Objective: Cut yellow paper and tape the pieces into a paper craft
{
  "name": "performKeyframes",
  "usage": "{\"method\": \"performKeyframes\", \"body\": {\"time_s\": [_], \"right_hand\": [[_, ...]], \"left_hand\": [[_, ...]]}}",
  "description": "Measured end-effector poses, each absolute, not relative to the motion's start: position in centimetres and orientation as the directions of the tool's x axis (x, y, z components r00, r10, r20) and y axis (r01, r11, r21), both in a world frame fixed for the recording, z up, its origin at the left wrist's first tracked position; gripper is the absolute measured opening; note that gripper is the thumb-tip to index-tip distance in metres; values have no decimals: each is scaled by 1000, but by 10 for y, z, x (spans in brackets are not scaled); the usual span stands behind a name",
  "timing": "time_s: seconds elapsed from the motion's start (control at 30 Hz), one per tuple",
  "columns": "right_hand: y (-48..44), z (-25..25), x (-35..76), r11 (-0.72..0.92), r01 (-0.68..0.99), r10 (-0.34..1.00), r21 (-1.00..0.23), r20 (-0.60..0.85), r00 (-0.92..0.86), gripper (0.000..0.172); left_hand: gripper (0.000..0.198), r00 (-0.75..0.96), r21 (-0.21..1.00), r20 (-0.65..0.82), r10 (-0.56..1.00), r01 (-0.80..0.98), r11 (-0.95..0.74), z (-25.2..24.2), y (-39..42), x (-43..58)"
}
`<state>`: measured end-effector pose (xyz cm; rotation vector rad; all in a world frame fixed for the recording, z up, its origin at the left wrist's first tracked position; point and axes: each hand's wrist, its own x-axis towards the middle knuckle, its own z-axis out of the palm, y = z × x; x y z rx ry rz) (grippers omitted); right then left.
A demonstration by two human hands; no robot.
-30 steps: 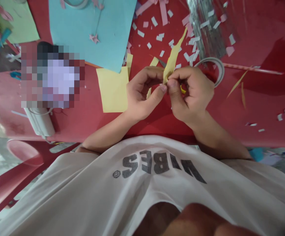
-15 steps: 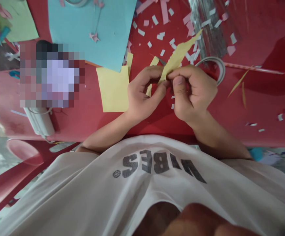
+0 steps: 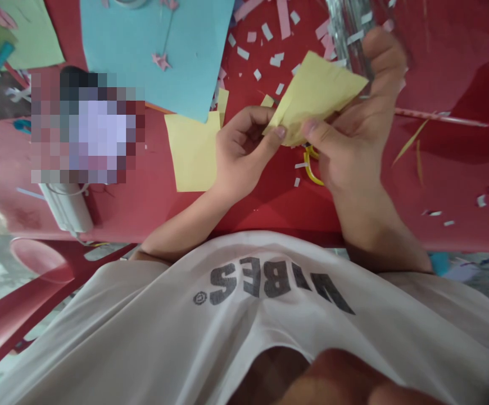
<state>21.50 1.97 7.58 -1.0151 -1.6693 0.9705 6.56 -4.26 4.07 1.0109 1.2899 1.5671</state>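
Observation:
A folded piece of yellow paper is held up between my two hands above the red table. My left hand pinches its lower left corner between thumb and fingers. With the thumb on the near face and the other fingers behind, my right hand grips the paper's right side. Beneath the right hand, the yellow handle of a pair of scissors shows in part; the rest is hidden. A flat sheet of yellow paper lies just left of my left hand.
A large blue sheet with pink paper stars lies at the back. White and pink paper scraps are scattered beyond my hands. Silver tinsel and a striped stick lie to the right. A white power strip sits front left.
The yellow paper has turned from nearly edge-on to showing its broad face. My right hand has opened out from a curled pinch, its fingers now reaching up behind the paper. The yellow scissor handle has come into sight.

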Motion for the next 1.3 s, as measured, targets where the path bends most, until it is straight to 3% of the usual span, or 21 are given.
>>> {"method": "performKeyframes", "body": {"time_s": [0.1,0.27,0.37,0.47,0.6,0.73,0.93,1.07,1.2,1.3], "right_hand": [[23,72,216,349,283,930,-894,293,-221,73],[19,70,211,346,209,936,-915,321,-145,54],[15,71,213,256,280,961,-925,212,-177,44],[16,72,218,230,278,954,-932,161,-252,36],[22,73,223,315,172,901,-933,238,-362,51],[22,74,220,347,110,887,-932,287,-362,64],[21,74,221,169,-4,920,-986,160,-357,69],[20,73,219,157,-90,912,-984,179,-369,70],[16,65,208,144,-170,949,-975,185,-255,77],[15,60,203,138,-200,960,-970,180,-212,78]], "left_hand": [[56,-297,989,72,952,-103,-107,35,-42,65],[65,-318,979,146,937,-87,-182,17,-34,67],[65,-368,938,288,884,-77,-338,18,-33,68],[61,-396,936,310,864,-32,-350,22,-35,65],[55,-391,962,244,887,-16,-272,15,-34,53],[64,-432,979,177,884,-15,-203,12,-34,51],[57,-543,969,193,818,-26,-245,42,-36,60],[53,-537,983,126,834,-45,-177,51,-38,56],[44,-480,979,111,871,-96,-177,54,-42,51],[52,-446,960,165,879,-132,-247,55,-43,50]]}}
